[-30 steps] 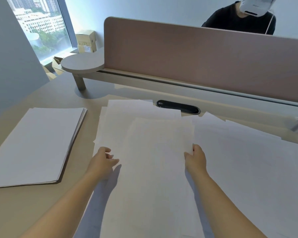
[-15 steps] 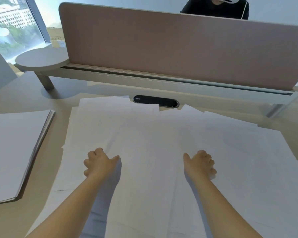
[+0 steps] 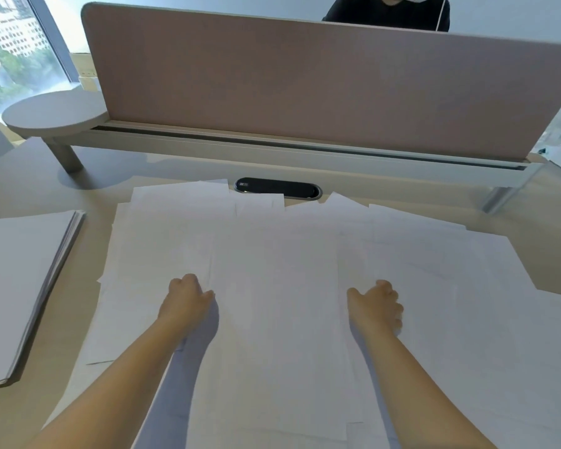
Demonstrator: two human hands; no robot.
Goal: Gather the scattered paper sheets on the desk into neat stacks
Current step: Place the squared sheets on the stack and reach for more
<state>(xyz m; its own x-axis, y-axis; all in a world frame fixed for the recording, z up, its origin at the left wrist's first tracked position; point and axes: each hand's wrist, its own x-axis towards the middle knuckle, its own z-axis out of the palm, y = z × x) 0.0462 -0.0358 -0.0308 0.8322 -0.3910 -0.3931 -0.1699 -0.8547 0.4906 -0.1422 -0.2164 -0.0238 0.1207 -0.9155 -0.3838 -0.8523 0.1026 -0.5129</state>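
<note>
Resting on the loose sheets point(image 3: 305, 319) nearest the viewer, both hands sit with fingers curled: the left hand point(image 3: 185, 299) has its fingers bent under at the left edge of the topmost central sheet, thumb pointing inward; the right hand point(image 3: 374, 306) is curled likewise at that sheet's right edge. Whether either actually pinches the paper cannot be told; the fingertips are hidden under the knuckles. Sheets are plain white, thin, matte, rectangular, overlapping at skewed angles and covering most of the desk point(image 3: 88, 196) from the near edge up to the black oval cable port point(image 3: 277, 188). Judgement: paper is very light, floppy and slippery sheet on sheet; a single leaf will sag and crease if lifted by one corner, so take hold at two opposite long edges, slide inward, then tap the edges square. An already squared stack point(image 3: 20, 286) lies to the left, apart from the scatter, edges layered and slightly fanned. Desk surface is smooth, pale beige. Farther back: a round grey shelf point(image 3: 55, 113) on a cylindrical leg, then a felt-like dusty-pink divider panel point(image 3: 305, 85) with rounded corners. Beyond it, a person in dark clothing point(image 3: 386, 14).
</note>
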